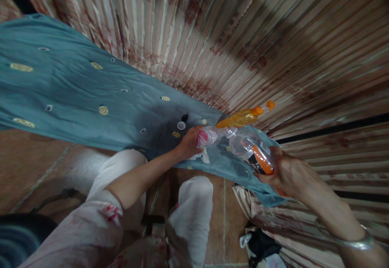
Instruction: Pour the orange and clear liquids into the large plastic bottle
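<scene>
My left hand [190, 143] is closed around a small clear plastic bottle [211, 136] with a pink label, tilted sideways. My right hand [284, 170] grips a larger clear plastic bottle [243, 141] that has an orange and black label. The two bottles point mouth to mouth, their necks meeting or nearly so; I cannot tell whether they touch. Behind them lies an orange-yellow bottle [241, 118] with an orange top. A white cap [181, 125] and a black cap [184, 117] rest on the blue cloth near my left hand. White tissue [204, 155] lies below the small bottle.
A blue cloth with yellow patterns [75, 85] covers the long narrow surface before me. Pleated floral curtains [194, 37] hang behind it and to the right. My knees [194, 195] are close to its front edge. Dark and white cloth items [263, 245] lie at lower right.
</scene>
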`<act>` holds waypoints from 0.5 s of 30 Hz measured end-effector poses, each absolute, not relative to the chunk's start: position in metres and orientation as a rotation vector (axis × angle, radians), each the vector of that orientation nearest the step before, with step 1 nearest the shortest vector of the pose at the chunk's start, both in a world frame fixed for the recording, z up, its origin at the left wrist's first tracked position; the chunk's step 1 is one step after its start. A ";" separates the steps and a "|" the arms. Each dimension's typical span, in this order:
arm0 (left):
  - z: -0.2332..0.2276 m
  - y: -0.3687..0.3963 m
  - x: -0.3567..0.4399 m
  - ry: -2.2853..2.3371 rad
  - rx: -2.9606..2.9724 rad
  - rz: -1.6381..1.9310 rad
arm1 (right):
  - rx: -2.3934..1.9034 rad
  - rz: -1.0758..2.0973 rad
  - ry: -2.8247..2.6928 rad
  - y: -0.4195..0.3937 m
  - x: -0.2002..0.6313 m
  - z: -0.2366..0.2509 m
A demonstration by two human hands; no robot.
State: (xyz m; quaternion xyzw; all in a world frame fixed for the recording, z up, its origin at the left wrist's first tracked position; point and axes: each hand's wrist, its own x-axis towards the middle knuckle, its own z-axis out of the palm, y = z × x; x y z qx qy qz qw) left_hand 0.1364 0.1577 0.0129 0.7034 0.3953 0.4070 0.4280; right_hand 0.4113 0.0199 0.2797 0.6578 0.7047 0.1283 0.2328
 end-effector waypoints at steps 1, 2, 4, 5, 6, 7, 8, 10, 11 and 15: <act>0.014 0.158 0.136 0.997 1.753 1.007 | 1.797 0.352 1.934 0.020 0.411 0.280; 0.016 0.157 0.135 1.007 1.753 0.999 | 1.790 0.352 1.935 0.020 0.411 0.280; 0.018 0.156 0.135 1.027 1.749 1.007 | 1.794 0.343 1.944 0.020 0.411 0.280; 0.019 0.156 0.135 1.026 1.750 1.013 | 1.802 0.338 1.952 0.020 0.411 0.280; 0.019 0.155 0.135 1.023 1.749 1.022 | 1.810 0.334 1.963 0.020 0.411 0.280; 0.019 0.155 0.135 1.010 1.756 1.019 | 1.819 0.338 1.976 0.020 0.411 0.280; 0.019 0.154 0.136 0.999 1.763 1.013 | 1.825 0.344 1.990 0.020 0.411 0.280; 0.018 0.154 0.136 1.013 1.764 1.010 | 1.829 0.358 2.006 0.020 0.411 0.279; 0.017 0.154 0.136 1.021 1.763 1.009 | 1.830 0.364 2.006 0.019 0.411 0.279; 0.016 0.157 0.135 1.010 1.768 0.980 | 1.810 0.394 2.015 0.018 0.412 0.278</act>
